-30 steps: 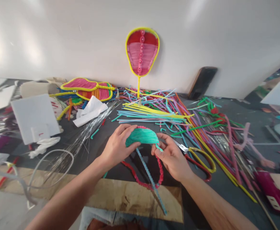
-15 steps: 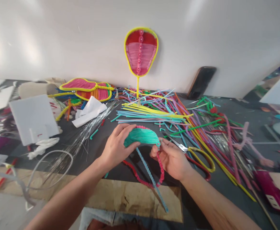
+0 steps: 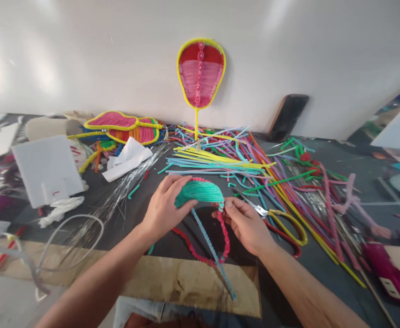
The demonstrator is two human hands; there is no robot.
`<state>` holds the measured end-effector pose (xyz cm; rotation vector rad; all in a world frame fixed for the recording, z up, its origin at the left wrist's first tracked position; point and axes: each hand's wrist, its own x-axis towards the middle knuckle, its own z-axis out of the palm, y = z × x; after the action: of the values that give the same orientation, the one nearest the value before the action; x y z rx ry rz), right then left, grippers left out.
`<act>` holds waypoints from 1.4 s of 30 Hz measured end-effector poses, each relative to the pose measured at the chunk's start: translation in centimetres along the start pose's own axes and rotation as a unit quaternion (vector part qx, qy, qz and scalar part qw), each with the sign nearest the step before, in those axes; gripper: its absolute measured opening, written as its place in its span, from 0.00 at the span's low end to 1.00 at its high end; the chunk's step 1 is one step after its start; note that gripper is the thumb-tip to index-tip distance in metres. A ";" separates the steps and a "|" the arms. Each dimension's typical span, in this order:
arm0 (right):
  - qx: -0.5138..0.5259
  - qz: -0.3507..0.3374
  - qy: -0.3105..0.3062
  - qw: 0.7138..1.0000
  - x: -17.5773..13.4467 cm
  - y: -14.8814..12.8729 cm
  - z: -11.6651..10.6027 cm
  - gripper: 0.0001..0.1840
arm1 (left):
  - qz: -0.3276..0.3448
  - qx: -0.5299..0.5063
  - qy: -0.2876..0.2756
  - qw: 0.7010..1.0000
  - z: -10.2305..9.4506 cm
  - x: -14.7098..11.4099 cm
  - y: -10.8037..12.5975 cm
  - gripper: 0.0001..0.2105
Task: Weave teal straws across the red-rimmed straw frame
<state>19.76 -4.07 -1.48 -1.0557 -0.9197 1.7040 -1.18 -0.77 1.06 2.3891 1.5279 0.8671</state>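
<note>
My left hand is closed round the left side of a fan-shaped pipe-cleaner frame, its thumb in front and fingers over the top. Rows of teal pipe cleaner fill the upper part of this frame. Below them the twisted pink-red outline loops round an open middle. A light blue twisted stem slants down across it. At the right edge, where teal winds round the outline, my right hand has thumb and fingers closed, some fingertips behind the outline. The exact pinch point is partly hidden.
Scissors with yellow and red handles lie right of my right hand. Loose pipe cleaners spread behind. A finished pink fan and a phone lean on the white wall. Metal wires and white paper lie left.
The fan-shaped frame and my left hand have shifted slightly left and down. My right thumb now sits just outside the frame's right edge, with more of the teal wrapping showing.
</note>
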 end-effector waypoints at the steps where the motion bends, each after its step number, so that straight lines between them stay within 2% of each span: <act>1: -0.044 -0.023 0.003 0.999 0.0 -0.1 0.0 0.15 | -0.005 0.003 0.001 1.000 -0.1 0.0 0.0 0.21; 5: -0.221 -0.153 0.027 0.963 -0.3 -0.5 -0.2 0.12 | -0.023 0.008 -0.004 1.000 -0.1 0.1 -0.2 0.22; 8: -0.267 -0.174 0.033 0.947 -0.5 -0.3 -0.2 0.09 | -0.025 0.009 -0.008 1.000 0.0 0.0 -0.3 0.22; 13: -0.204 -0.111 0.011 0.973 -0.6 -0.1 0.3 0.11 | -0.024 0.014 -0.009 1.000 0.1 0.0 -0.2 0.22; 16: -0.113 -0.081 0.018 0.990 -0.6 -0.2 0.6 0.20 | -0.023 0.015 -0.009 1.000 0.1 0.0 -0.2 0.21; 19: -0.047 -0.076 0.009 0.996 -0.7 -0.2 0.9 0.29 | -0.020 0.015 -0.009 1.000 0.0 0.0 -0.2 0.22; 22: -0.041 -0.089 -0.004 0.995 -0.9 0.0 1.1 0.35 | -0.019 0.014 -0.014 1.000 -0.1 -0.1 -0.1 0.22; 25: -0.068 -0.101 0.013 0.993 -1.1 0.3 1.5 0.36 | -0.018 0.009 -0.022 1.000 0.0 -0.1 0.1 0.22; 31: -0.105 -0.145 0.064 0.982 -1.3 1.1 1.8 0.29 | -0.011 -0.002 -0.027 1.000 0.2 -0.2 0.3 0.23; 36: -0.142 -0.179 0.040 0.973 -1.1 0.9 1.5 0.17 | -0.011 0.003 -0.025 1.000 0.1 -0.1 0.2 0.22; 42: -0.141 -0.147 0.035 0.978 -1.2 -0.1 1.1 0.09 | -0.011 0.010 -0.021 1.000 0.0 -0.1 0.0 0.21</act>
<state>19.05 -5.27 -0.75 -1.0921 -1.2322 1.3107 -1.20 -0.79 0.99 2.3833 1.5510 0.7959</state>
